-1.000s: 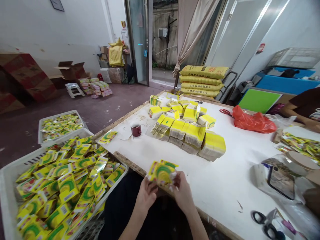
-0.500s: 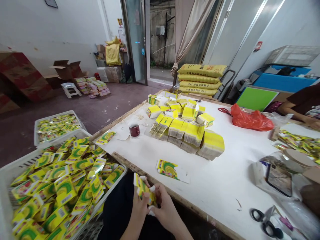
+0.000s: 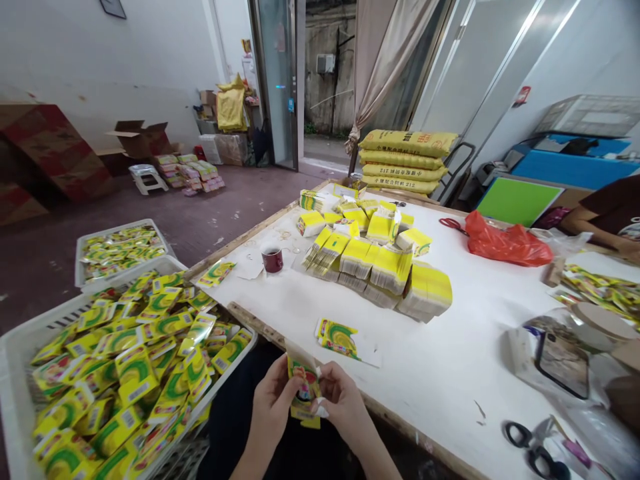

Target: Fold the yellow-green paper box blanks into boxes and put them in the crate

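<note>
Between my two hands, just off the table's near edge, is a small yellow and green printed carton (image 3: 304, 387) with its end flaps standing out. My left hand (image 3: 273, 400) grips its left side, thumb across the printed face. On the right side, my right hand (image 3: 341, 398) pinches it near a small white piece (image 3: 320, 407), which may be a flap. A flat unfolded carton (image 3: 340, 339) lies on the white table (image 3: 280, 313) beyond my hands. Farther back stand stacks of flat yellow cartons (image 3: 390, 267).
To my left, a white basket (image 3: 15, 360) is heaped with folded cartons, with a second basket (image 3: 80, 260) behind. A dark red mug (image 3: 273, 261), red plastic bag (image 3: 505, 243), phone (image 3: 563, 363) and black scissors (image 3: 537, 450) are on the table. Another person's arm (image 3: 595, 223) rests at far right.
The carton has turned in my hands, from tilted and narrow to its printed face showing. My hands have moved slightly right. The view has shifted a little.
</note>
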Motion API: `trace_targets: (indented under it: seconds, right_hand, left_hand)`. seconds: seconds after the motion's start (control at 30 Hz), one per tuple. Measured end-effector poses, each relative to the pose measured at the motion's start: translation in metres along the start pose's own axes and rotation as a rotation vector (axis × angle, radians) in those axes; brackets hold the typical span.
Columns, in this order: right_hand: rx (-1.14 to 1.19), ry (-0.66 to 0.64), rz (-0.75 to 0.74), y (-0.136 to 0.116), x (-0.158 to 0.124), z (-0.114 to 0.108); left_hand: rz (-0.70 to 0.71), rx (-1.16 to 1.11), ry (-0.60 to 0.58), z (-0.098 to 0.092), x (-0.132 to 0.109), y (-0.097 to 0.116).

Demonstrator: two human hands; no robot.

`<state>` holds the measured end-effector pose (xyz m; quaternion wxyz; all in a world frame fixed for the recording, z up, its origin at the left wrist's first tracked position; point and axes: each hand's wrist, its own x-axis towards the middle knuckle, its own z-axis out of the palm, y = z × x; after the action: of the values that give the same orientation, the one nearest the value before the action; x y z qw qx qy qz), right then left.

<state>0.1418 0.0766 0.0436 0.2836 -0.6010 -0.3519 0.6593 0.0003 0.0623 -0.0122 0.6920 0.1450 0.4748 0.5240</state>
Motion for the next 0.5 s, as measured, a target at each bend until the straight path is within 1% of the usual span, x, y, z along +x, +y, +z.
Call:
trace_targets:
  seconds: [0.07, 0.13, 0.2, 0.27, 0.33, 0.4, 0.47, 0.5]
  right_hand:
    - [0.025, -0.005, 0.001, -0.001, 0.0, 0.0]
    - [0.033, 0.003, -0.004, 0.001, 0.001, -0.001]
    - [0.021, 0.041, -0.018, 0.003, 0.002, -0.003]
    - [-0.032, 0.086, -0.058, 0.003, 0.004, -0.01]
    - [-0.174, 0.12, -0.139, -0.003, 0.004, -0.02]
    - [-0.42, 0.129, -0.262, -0.014, 0.001, -0.031]
    - [-0.695, 0.08, -0.39, -0.027, -0.003, -0.037]
    - [-0.812, 0.032, -0.44, -0.032, -0.005, -0.037]
  left_hand:
    - [-0.001, 0.047, -0.005, 0.002, -0.001, 0.003]
    - [0.011, 0.124, -0.053, 0.005, -0.003, 0.005]
    - [0.038, 0.191, -0.096, 0.01, -0.005, 0.006]
    - [0.048, 0.2, -0.127, 0.011, -0.004, 0.006]
    - [0.042, 0.123, -0.179, 0.006, 0.0, 0.007]
    - [0.06, 0.003, -0.213, -0.005, 0.007, 0.009]
    - [0.057, -0.03, -0.267, -0.019, 0.014, 0.013]
    - [0.025, 0.022, -0.312, -0.025, 0.015, 0.015]
